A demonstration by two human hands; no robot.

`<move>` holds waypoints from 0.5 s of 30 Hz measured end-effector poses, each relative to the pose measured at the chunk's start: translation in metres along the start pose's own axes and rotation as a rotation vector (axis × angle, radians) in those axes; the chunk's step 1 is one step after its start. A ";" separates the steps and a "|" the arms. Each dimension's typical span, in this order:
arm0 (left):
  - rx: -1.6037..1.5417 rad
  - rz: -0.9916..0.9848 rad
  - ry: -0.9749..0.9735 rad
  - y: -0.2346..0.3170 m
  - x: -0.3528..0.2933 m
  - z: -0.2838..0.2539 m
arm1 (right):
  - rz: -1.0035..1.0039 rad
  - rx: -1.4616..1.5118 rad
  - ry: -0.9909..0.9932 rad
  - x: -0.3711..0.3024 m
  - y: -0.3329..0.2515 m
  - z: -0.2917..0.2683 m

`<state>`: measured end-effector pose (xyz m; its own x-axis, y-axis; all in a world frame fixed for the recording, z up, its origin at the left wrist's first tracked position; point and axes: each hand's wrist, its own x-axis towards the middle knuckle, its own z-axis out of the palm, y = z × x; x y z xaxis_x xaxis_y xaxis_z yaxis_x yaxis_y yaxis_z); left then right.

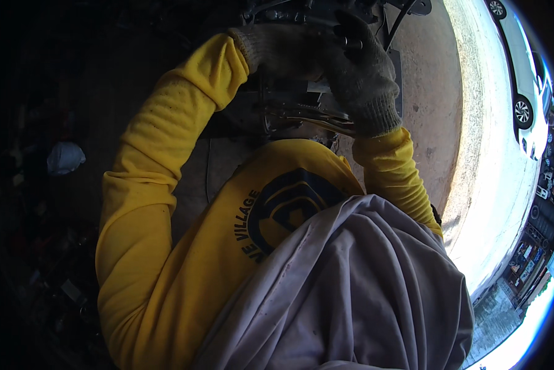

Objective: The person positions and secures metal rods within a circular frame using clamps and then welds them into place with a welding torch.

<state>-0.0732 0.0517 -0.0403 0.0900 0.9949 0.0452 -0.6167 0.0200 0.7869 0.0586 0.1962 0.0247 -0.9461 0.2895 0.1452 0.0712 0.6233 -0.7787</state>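
Observation:
Both of my hands wear dark grey knitted gloves and meet at the top of the view, over dark machinery. My left hand (286, 52) reaches across from the left, its fingers lost in shadow and blur beside the right hand. Bent over at the fingers, my right hand (364, 77) closes around a small shiny metal piece (353, 43), short and round. Its exact kind is too dark to tell. Below the hands, a bundle of hoses or cables (314, 116) crosses the dark metal frame (261, 102).
A brown floor (428, 92) runs along the right, with bright sunlit ground (492, 185) beyond it. A light-coloured car (526, 68) is parked outside at the far right. In the shade at the left lies a pale rounded bundle (65, 158). A thin cable (208, 172) hangs near my left arm.

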 end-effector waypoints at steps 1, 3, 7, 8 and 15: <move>-0.686 -0.041 -0.003 -0.006 -0.004 -0.005 | -0.062 -0.061 0.025 -0.005 0.000 0.002; -0.326 -0.231 0.563 0.015 0.006 0.026 | -0.098 -0.139 0.068 -0.009 -0.004 -0.001; -0.249 0.040 0.032 -0.004 -0.013 -0.008 | -0.099 -0.234 0.049 -0.008 -0.024 -0.002; -0.339 0.057 0.008 -0.004 -0.007 -0.004 | -0.123 -0.245 0.067 -0.006 -0.024 -0.002; -0.470 0.060 -0.068 -0.005 0.002 0.002 | -0.068 -0.101 0.060 -0.010 -0.032 -0.009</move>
<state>-0.0686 0.0536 -0.0431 0.0850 0.9872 0.1348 -0.9079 0.0211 0.4187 0.0692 0.1799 0.0534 -0.9293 0.2851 0.2347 0.0417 0.7124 -0.7005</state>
